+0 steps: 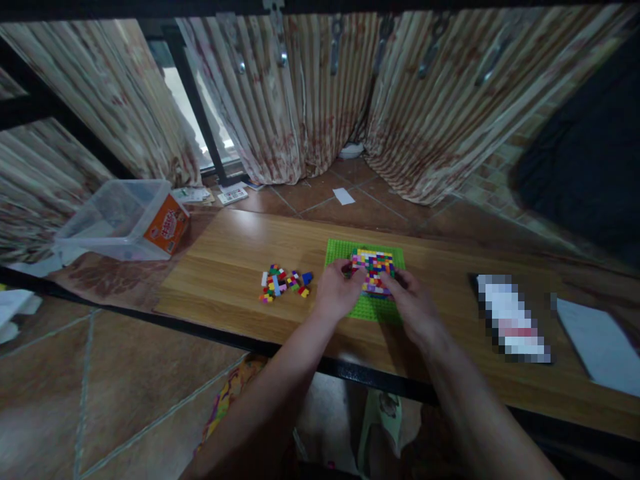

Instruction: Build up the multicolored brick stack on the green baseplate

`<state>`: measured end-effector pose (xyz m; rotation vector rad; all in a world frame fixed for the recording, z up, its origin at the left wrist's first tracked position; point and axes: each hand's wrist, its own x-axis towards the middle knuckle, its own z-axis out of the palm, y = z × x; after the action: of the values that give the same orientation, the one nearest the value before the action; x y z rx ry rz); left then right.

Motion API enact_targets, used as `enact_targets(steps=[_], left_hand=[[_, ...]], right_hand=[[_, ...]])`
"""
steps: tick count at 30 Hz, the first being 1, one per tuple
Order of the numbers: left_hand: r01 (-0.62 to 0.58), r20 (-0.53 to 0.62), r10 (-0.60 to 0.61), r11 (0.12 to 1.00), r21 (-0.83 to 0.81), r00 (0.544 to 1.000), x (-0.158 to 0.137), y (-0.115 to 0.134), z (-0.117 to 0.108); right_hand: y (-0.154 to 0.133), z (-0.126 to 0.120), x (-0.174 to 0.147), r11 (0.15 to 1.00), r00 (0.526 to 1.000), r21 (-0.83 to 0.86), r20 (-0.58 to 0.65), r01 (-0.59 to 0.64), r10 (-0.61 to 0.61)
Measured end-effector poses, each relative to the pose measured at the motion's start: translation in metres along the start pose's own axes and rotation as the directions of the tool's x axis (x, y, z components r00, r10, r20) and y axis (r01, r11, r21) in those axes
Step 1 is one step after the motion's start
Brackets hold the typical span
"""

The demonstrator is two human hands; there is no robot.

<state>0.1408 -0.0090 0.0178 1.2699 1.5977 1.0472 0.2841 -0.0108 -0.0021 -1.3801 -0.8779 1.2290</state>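
A green studded baseplate [370, 312] lies on the wooden table, and a multicoloured block of toy building bricks [374, 265] stands on it. My left hand [337, 290] holds the block's left side, thumb on the near left part and fingers curled behind. On the right side, my right hand [413, 303] grips the block with its thumb against the near right part. The fingertips are partly hidden, so any small brick between them cannot be seen. Left of the baseplate is a loose pile of small coloured bricks [284, 287].
A clear plastic bin [113, 220] with an orange label stands at the table's left end. To the right lie a blurred-out dark-edged object [513, 317] and a white sheet [603, 343]. The table's dark front edge [373, 379] runs below my forearms. Striped curtains [325, 93] hang behind.
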Motion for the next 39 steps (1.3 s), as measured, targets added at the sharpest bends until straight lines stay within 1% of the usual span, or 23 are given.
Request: enact_targets(steps=[6,13,19,22,26,28,31,33,35,37,38,39], left_hand=[[0.011,0.003,-0.011,0.999,-0.041,1.000,0.006,-0.009,0.004],[0.023,-0.009,-0.024,0.995,-0.101,1.000,0.005,-0.010,0.003],[0.010,0.023,-0.009,0.999,-0.032,1.000,0.004,-0.007,0.001],[0.001,0.016,-0.001,1.000,-0.025,1.000,0.005,-0.008,0.002],[0.018,0.012,-0.017,0.999,-0.042,1.000,0.006,-0.011,0.004],[0.007,0.023,-0.006,0.999,-0.049,1.000,0.005,-0.012,0.005],[-0.020,0.041,0.021,1.000,-0.023,0.999,0.003,-0.011,0.003],[-0.033,0.028,0.032,0.999,0.024,0.999,0.004,-0.010,-0.006],[-0.059,-0.010,0.060,0.995,0.084,0.998,0.007,-0.010,-0.023],[-0.116,0.002,0.117,0.982,0.147,0.993,0.013,-0.011,-0.048],[-0.128,0.004,0.129,0.973,0.195,0.992,0.017,-0.012,-0.061],[-0.117,-0.027,0.127,0.960,0.255,0.991,0.020,-0.014,-0.075]], right_hand=[[0.002,-0.003,0.001,1.000,1.000,-0.029,0.019,-0.008,0.008],[0.002,-0.004,0.002,0.999,1.000,-0.034,0.011,0.015,-0.015],[0.004,-0.005,0.003,0.999,1.000,-0.031,0.005,-0.010,0.011],[0.005,-0.004,0.003,1.000,1.000,-0.016,0.005,-0.007,0.007],[0.005,-0.003,0.003,0.999,0.999,-0.011,-0.020,-0.030,0.030],[0.004,-0.003,0.002,1.000,0.999,-0.023,-0.027,-0.019,0.018],[0.002,-0.004,0.001,0.999,1.000,-0.050,0.000,0.015,-0.015],[0.001,-0.004,0.000,0.998,1.000,-0.059,0.011,0.012,-0.011],[0.001,-0.005,0.000,0.998,1.000,-0.054,0.014,-0.010,0.011],[0.001,-0.005,0.000,0.999,1.000,-0.045,0.014,-0.016,0.017],[0.001,-0.005,0.000,0.999,1.000,-0.045,0.015,-0.012,0.012],[0.001,-0.005,0.000,0.999,1.000,-0.046,0.016,-0.005,0.006]])
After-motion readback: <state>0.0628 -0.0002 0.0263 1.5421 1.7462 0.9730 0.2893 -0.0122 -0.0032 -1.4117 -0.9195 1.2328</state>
